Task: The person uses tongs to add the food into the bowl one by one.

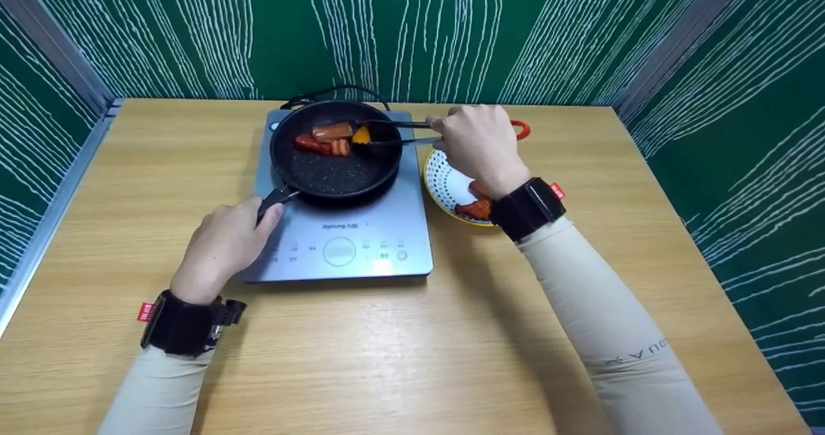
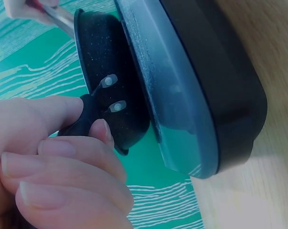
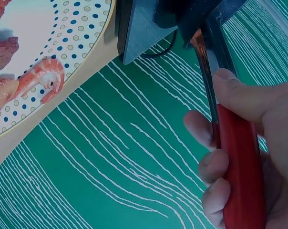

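My left hand (image 1: 225, 241) grips the black handle (image 1: 277, 202) of a dark speckled frying pan (image 1: 332, 177). The left wrist view shows the thumb and curled fingers round that handle, with the pan's two rivets (image 2: 108, 81) ahead. Over the pan's right side, my right hand (image 1: 480, 142) holds tongs (image 1: 416, 125) with a red handle (image 3: 241, 171). Their dark tips point into the pan, around an orange-yellow piece of food (image 1: 361, 135). Beside it lie a brown piece (image 1: 332, 132) and a red piece (image 1: 310, 144) of food.
Beneath the pan is a grey induction cooker (image 1: 387, 232), its cord (image 1: 351, 87) behind. To its right, partly under my right forearm, sits a dotted plate (image 1: 443, 176) with reddish food pieces and a shrimp (image 3: 41, 78). Green, white-streaked walls (image 1: 438, 35) enclose the wooden table (image 1: 348, 357).
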Demonstrator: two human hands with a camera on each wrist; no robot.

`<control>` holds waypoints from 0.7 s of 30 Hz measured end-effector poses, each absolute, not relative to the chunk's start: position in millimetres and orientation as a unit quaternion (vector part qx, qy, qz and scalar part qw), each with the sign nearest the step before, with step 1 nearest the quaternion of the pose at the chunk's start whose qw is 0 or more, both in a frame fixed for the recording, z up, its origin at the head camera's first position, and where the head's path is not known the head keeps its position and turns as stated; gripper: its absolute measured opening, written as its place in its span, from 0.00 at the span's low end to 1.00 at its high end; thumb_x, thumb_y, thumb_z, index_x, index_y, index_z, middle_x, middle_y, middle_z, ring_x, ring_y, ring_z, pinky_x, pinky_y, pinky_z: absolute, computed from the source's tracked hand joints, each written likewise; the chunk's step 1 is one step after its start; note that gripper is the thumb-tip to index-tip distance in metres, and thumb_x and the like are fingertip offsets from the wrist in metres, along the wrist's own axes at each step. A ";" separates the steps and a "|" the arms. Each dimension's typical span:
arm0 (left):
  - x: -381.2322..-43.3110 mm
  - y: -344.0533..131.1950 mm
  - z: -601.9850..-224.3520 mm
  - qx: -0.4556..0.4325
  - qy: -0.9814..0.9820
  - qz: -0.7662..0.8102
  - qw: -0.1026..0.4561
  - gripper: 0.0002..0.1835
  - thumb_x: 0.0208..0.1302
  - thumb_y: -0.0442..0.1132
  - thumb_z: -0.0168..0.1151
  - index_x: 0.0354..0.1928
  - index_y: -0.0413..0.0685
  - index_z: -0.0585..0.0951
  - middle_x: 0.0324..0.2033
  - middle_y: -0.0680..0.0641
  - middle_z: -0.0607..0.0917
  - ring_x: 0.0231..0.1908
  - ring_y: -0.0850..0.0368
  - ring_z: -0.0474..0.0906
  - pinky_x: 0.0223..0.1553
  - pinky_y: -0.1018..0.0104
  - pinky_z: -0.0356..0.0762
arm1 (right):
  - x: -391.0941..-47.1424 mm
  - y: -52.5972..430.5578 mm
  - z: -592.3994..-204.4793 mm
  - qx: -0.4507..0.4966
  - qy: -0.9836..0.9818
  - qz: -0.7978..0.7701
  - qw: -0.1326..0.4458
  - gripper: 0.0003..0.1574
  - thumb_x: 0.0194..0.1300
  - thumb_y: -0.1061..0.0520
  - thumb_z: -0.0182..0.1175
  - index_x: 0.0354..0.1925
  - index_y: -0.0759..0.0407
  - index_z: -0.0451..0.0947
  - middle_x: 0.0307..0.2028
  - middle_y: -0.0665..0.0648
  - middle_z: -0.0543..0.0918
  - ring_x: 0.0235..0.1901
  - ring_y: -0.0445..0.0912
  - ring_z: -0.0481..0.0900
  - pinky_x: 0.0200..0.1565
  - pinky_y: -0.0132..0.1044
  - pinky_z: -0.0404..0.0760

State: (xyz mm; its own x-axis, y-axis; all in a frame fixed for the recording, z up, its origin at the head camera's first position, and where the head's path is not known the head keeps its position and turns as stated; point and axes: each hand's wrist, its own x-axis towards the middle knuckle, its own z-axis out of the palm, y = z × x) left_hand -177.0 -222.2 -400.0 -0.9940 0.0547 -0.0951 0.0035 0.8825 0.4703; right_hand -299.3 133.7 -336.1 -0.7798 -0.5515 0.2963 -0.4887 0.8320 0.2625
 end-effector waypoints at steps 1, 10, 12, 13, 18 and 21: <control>-177.2 -222.4 -400.2 0.016 0.969 0.242 0.052 0.24 0.85 0.58 0.45 0.39 0.44 0.72 0.25 0.46 0.69 0.26 0.48 0.70 0.27 0.58 0.61 | -299.5 133.2 -336.4 0.278 -0.938 -0.086 0.189 0.20 0.72 0.48 0.72 0.59 0.49 0.88 0.36 0.61 0.89 0.25 0.56 0.80 0.26 0.46 0.79; -177.9 -222.6 -399.9 0.023 0.970 0.239 0.044 0.24 0.85 0.57 0.45 0.39 0.43 0.73 0.26 0.45 0.70 0.28 0.46 0.71 0.28 0.57 0.61 | -296.8 134.5 -337.0 0.277 -0.932 -0.095 0.214 0.19 0.70 0.49 0.73 0.58 0.47 0.88 0.36 0.62 0.89 0.24 0.56 0.81 0.25 0.47 0.80; -177.6 -222.4 -399.2 0.024 0.970 0.238 0.044 0.24 0.85 0.57 0.45 0.39 0.43 0.73 0.26 0.45 0.70 0.28 0.46 0.72 0.28 0.57 0.61 | -295.8 134.3 -336.5 0.276 -0.931 -0.098 0.217 0.19 0.71 0.49 0.72 0.58 0.47 0.88 0.35 0.62 0.89 0.24 0.55 0.80 0.24 0.47 0.79; -177.7 -222.4 -399.2 0.023 0.970 0.238 0.044 0.24 0.85 0.57 0.45 0.40 0.43 0.72 0.26 0.45 0.70 0.28 0.46 0.72 0.28 0.57 0.61 | -295.4 134.0 -336.4 0.275 -0.931 -0.100 0.219 0.19 0.71 0.50 0.72 0.58 0.47 0.88 0.35 0.62 0.89 0.24 0.55 0.79 0.24 0.47 0.79; -177.4 -222.4 -399.7 0.022 0.969 0.240 0.042 0.24 0.85 0.57 0.45 0.39 0.43 0.72 0.26 0.45 0.70 0.28 0.46 0.71 0.28 0.57 0.61 | -294.8 131.7 -337.1 0.269 -0.931 -0.112 0.222 0.18 0.72 0.50 0.71 0.58 0.46 0.88 0.35 0.61 0.89 0.23 0.55 0.78 0.23 0.47 0.78; -176.6 -222.3 -399.5 0.019 0.969 0.242 0.046 0.23 0.85 0.56 0.45 0.39 0.44 0.72 0.25 0.45 0.69 0.27 0.47 0.71 0.28 0.58 0.61 | -296.0 131.0 -338.8 0.266 -0.931 -0.111 0.223 0.18 0.72 0.50 0.72 0.58 0.45 0.88 0.36 0.61 0.90 0.23 0.55 0.79 0.23 0.47 0.78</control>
